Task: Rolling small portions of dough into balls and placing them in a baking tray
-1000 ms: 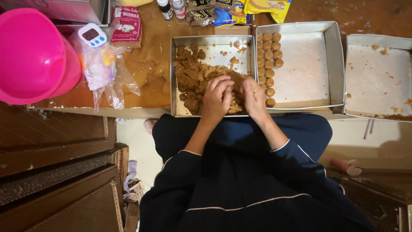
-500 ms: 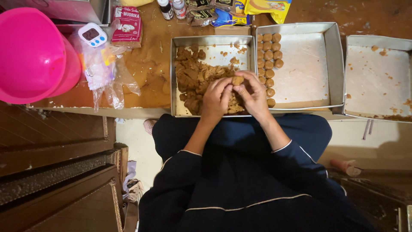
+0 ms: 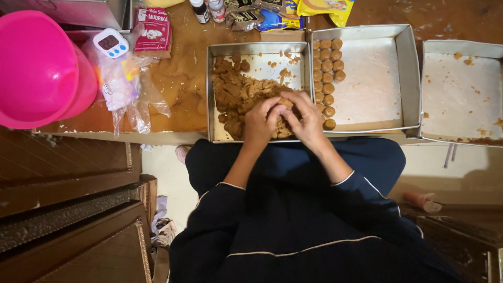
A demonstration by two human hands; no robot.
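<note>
Three square metal trays stand in a row on the brown table. The left tray (image 3: 212,94) holds a lumpy heap of brown dough (image 3: 236,97). The middle tray (image 3: 408,73) has about fourteen small rolled dough balls (image 3: 327,65) lined up in two rows along its left wall. The right tray (image 3: 461,99) holds only crumbs.

The left hand (image 3: 262,123) and right hand (image 3: 306,120) meet over the near right corner of the left tray, fingers curled inward, pinching one small piece of dough (image 3: 285,102) between them. It looks brown, matte and roughly rounded.

Far left sit one pink bowl (image 3: 36,68), one small white timer (image 3: 110,43) and a crumpled clear plastic bag (image 3: 128,91).
</note>
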